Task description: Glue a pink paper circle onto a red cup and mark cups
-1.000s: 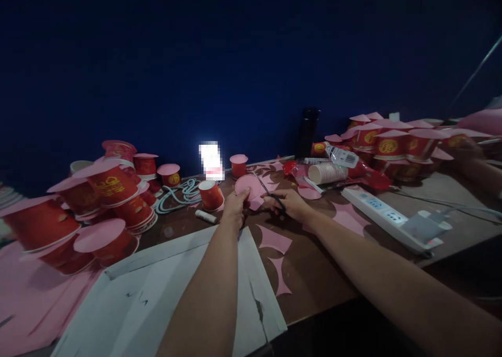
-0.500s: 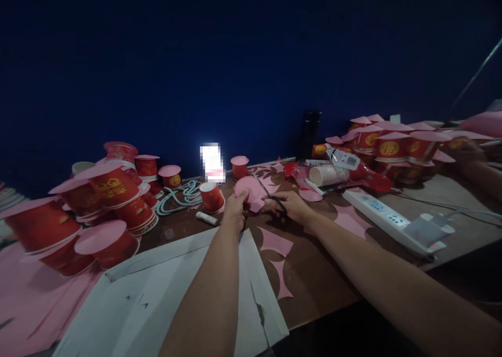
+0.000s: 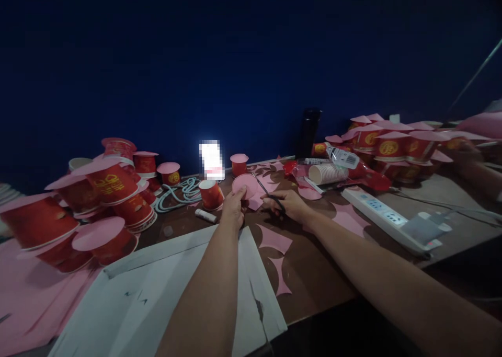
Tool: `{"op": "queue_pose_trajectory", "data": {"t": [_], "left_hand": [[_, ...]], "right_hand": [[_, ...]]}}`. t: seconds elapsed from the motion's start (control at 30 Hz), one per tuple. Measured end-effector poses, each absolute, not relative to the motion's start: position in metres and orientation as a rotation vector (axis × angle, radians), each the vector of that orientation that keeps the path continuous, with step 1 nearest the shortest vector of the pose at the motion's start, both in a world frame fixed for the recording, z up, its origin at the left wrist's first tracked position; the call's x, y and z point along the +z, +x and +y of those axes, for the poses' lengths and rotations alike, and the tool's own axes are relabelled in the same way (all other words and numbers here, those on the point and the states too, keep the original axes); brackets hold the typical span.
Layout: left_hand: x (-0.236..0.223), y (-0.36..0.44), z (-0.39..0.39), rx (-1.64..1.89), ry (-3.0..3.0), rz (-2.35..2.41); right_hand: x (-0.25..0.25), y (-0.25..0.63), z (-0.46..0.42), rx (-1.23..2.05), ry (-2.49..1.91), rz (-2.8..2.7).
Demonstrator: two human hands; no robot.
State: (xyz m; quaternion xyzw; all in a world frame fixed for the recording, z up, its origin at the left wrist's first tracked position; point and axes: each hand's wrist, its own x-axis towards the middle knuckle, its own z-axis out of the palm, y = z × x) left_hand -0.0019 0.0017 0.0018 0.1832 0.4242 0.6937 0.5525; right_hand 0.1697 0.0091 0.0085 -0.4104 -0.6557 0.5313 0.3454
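My left hand pinches a round piece of pink paper, its thumb lying on top. In my right hand is a pair of dark scissors, the fingers wrapped around the handles. The blades point up and left, close to the paper's right edge. A pink strip hangs by the lower right of the circle; whether it is still joined, I cannot tell. Just left of my left hand stands a red paper cup, with a white glue stick lying in front of it.
Red cups with pink discs are piled at left and right. Pink offcuts lie on the brown table. A power strip, a white board, a coiled cable and a glowing screen surround my hands. Another person's hand is at far right.
The pink circle has turned or tilted slightly, and the scissor blades sit a little differently at its edge. Both hands keep their grip. The whole view has shifted slightly.
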Motion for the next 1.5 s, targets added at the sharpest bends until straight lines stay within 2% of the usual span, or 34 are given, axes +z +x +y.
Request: {"op": "queue_pose_trajectory", "data": {"t": [1.5], "left_hand": [[-0.001, 0.0004, 0.0031, 1.616, 0.51, 1.049]], "right_hand": [[0.0132, 0.1678, 0.005, 1.419, -1.042, -1.646]]}}
